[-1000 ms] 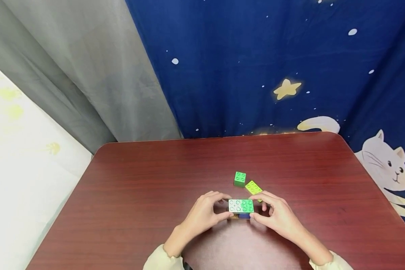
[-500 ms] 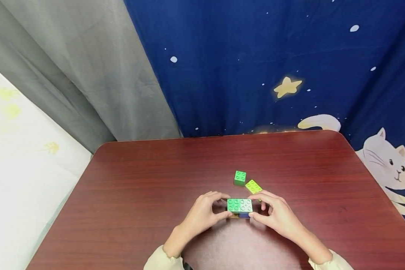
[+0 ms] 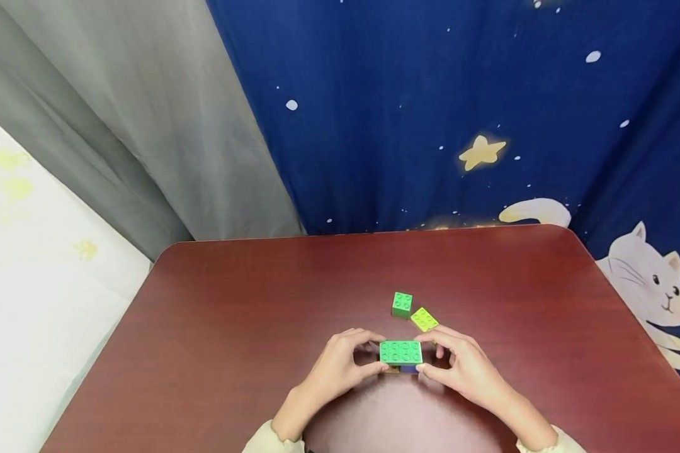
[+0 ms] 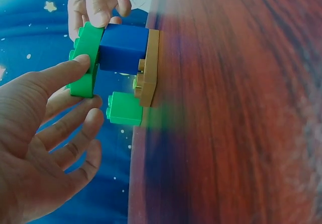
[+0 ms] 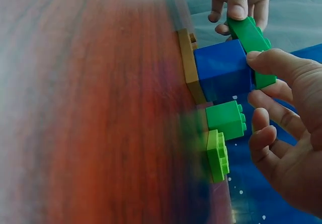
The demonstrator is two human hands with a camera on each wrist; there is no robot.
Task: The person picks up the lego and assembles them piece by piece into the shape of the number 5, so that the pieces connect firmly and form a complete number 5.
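In the head view my left hand (image 3: 342,362) and right hand (image 3: 467,362) pinch opposite ends of a long green toy building brick (image 3: 400,353), studs up. Beneath it, a blue brick (image 4: 124,47) stands on one end of a flat tan brick (image 4: 151,68), which lies on the table. The green brick sits slightly tilted at the blue brick's top; I cannot tell whether its underside is pressed onto the studs. Its left end overhangs the tan brick's bare studs. On both hands, thumb and forefinger grip while other fingers hang loosely curled.
Just beyond the hands stand a small square green brick (image 3: 402,304) and a flat lime-green brick (image 3: 424,319), the latter close to the right fingers. The reddish-brown table (image 3: 249,302) extends back to curtains (image 3: 408,126).
The sheen on the long green brick's top has passed from its left half to its right half, then faded, as its tilt changes slightly. Both hands keep their grip, nearly in place.
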